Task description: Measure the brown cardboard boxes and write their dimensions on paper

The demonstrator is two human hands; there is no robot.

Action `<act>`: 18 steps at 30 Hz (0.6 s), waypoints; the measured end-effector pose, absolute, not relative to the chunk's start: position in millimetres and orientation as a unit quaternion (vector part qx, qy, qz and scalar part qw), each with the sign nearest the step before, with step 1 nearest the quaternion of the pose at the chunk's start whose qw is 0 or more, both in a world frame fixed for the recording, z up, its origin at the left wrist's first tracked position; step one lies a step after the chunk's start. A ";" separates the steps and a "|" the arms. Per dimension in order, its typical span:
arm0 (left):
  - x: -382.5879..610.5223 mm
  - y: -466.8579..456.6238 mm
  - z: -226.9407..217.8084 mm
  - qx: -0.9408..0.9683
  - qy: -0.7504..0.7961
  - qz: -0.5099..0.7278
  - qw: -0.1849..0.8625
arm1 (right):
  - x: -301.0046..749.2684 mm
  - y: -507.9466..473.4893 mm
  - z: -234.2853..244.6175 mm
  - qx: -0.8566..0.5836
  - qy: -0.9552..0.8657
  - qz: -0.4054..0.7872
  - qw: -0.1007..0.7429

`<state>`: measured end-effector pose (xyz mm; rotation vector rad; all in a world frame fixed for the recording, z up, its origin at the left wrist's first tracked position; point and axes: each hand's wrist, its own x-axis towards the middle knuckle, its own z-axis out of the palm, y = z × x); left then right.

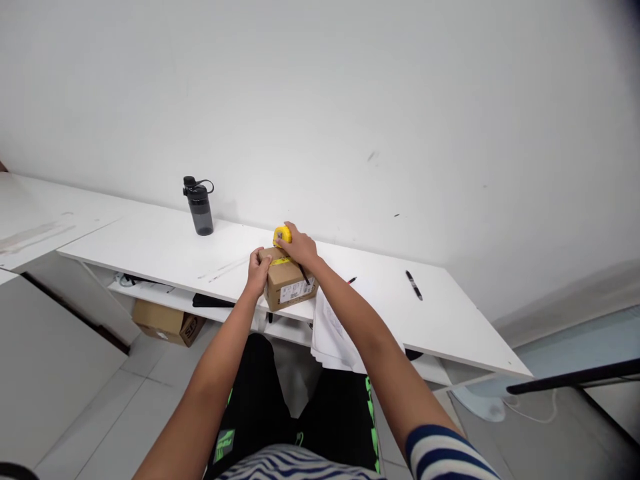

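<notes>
A small brown cardboard box (293, 299) with a white label rests at the front edge of the white desk. My left hand (259, 272) grips its left side, thumb on top beside the end of a yellow measuring blade (281, 261). The blade lies across the top of the box. My right hand (300, 247) is closed around a yellow tape measure (283, 235) at the far edge of the box. A black strap (304, 275) hangs over the box below that hand. Exactly how the left fingertips meet the blade is too small to tell.
A dark water bottle (201, 212) stands at the back left of the desk (160, 247). Loose papers (333, 337) overhang the front edge. A black marker (414, 285) and a pen (352, 280) lie to the right. Another cardboard box (163, 321) sits below.
</notes>
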<state>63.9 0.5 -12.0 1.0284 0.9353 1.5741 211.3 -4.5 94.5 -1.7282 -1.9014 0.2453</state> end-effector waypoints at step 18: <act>-40.9 -27.1 -14.8 0.436 0.529 0.625 0.374 | 186.7 -21.8 76.5 -0.405 -0.611 0.455 0.506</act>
